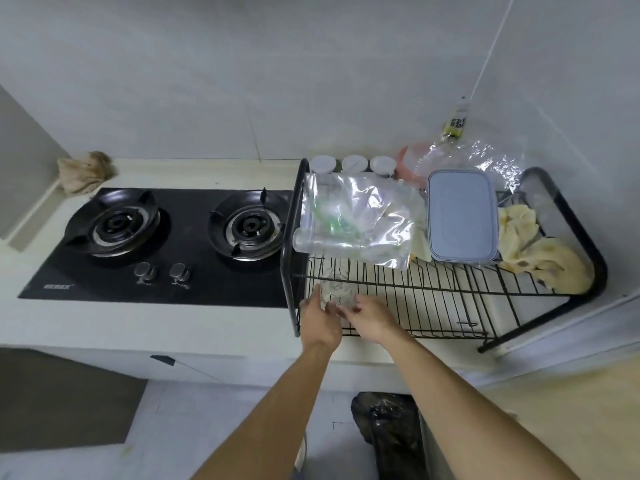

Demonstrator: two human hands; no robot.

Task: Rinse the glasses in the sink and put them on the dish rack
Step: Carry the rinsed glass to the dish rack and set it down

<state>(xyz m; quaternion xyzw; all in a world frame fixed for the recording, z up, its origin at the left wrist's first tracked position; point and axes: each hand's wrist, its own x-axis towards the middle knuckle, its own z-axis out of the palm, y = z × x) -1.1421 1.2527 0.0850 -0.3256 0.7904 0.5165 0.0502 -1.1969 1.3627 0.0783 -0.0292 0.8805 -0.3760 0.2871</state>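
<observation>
Both my hands are up at the near left corner of the dish rack (450,289), and the glass (335,287) is right between them, standing on the black wire shelf just inside the rack's left post. My left hand (320,323) wraps the glass from the left, thumb up along its side, fingers curled round it. My right hand (372,318) comes in from the right, fingers bent against the lower part of the glass, holding it there. The glass is clear and hard to read against the wires; I cannot tell whether it sits mouth up or mouth down. Farther back on the same shelf lies a crumpled plastic bag (363,216), beside it a grey lidded box (460,220), and at the right end a yellow cloth (547,261). Three white-capped jars (353,163) stand in a row behind the rack. To the left of the rack, the black two-burner stove (166,237) sits in the counter, with a rag (86,171) bunched in the far corner
</observation>
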